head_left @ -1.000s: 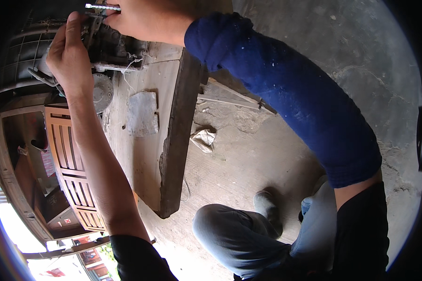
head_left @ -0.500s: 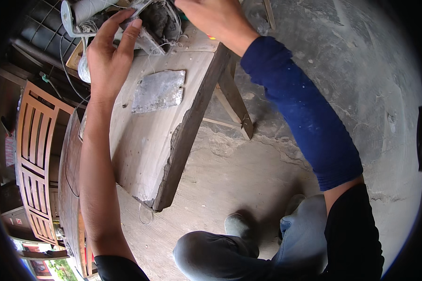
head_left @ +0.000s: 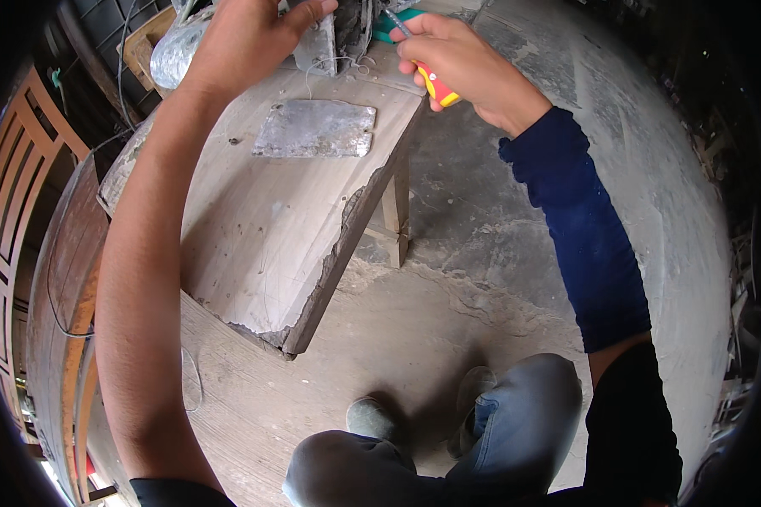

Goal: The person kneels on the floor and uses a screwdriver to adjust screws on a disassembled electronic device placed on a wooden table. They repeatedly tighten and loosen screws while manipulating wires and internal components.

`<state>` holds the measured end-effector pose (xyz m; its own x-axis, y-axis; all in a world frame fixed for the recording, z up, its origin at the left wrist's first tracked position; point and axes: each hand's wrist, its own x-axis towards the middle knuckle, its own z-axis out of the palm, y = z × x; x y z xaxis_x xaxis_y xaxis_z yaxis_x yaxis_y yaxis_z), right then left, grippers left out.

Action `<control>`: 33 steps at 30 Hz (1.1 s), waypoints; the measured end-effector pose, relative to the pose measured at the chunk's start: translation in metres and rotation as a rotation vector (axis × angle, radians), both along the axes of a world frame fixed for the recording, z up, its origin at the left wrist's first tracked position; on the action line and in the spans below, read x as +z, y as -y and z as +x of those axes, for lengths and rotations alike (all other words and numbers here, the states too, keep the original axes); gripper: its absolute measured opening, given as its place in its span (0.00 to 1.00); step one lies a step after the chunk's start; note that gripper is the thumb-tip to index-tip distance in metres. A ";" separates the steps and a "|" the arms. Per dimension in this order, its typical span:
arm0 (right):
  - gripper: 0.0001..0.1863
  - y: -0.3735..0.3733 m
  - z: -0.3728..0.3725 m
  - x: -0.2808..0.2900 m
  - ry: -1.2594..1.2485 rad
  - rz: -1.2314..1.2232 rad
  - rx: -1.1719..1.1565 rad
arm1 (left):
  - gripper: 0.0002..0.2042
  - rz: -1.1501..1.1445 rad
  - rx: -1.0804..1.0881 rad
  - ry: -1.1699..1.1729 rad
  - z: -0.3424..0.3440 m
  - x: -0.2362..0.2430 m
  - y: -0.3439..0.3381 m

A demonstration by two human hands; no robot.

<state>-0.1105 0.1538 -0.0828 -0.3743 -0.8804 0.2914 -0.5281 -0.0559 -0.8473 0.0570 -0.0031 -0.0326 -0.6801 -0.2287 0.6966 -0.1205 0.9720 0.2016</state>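
2 hands work above a flat metal plate (head_left: 314,130): left hand (head_left: 249,38) grips a metal part (head_left: 315,46), right hand (head_left: 457,63) a screwdriver (head_left: 427,78).

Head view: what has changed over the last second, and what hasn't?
The view swung, so the wooden bench sits lower and fuller in frame. The right hand came down from the top edge, its red-and-yellow-handled tool showing. The left hand stays on the grey metal piece; the flat metal plate lies unmoved.
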 end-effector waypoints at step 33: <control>0.10 -0.005 0.005 0.013 -1.207 -0.250 -0.544 | 0.09 0.012 -0.138 -0.145 0.001 -0.008 0.018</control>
<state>-0.1052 0.1588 -0.0697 -0.0537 -0.5785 0.8139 -0.9358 0.3137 0.1612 0.0584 -0.0214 -0.0406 -0.5984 -0.1493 0.7872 0.0445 0.9748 0.2187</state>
